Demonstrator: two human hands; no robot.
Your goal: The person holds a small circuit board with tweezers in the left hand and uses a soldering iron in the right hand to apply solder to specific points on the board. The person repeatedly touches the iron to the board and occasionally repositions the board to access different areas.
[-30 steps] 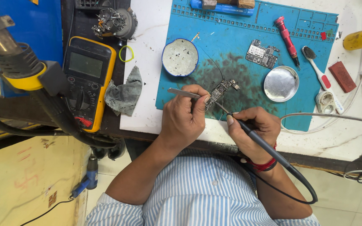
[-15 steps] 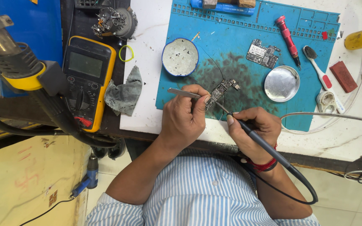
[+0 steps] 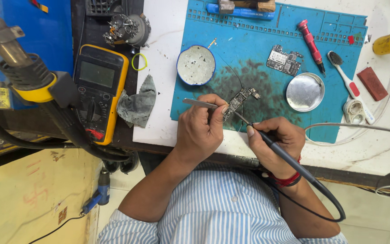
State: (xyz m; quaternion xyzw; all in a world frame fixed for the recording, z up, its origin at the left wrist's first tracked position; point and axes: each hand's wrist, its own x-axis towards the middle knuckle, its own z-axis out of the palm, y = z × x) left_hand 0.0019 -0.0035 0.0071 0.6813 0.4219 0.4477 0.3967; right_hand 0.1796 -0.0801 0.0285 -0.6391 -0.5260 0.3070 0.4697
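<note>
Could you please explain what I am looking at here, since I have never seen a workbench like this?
This is one view from a camera worn on a person's head, looking down at their two bare hands. The left hand holds thin metal tweezers against a small circuit board. The right hand holds a soldering iron like a pen, its tip at that board. Both rest on a blue work mat. Also on the mat lie a second circuit board, a red screwdriver, a round tin and a shiny metal lid. To the left sits a yellow meter and a grey rag.
</note>
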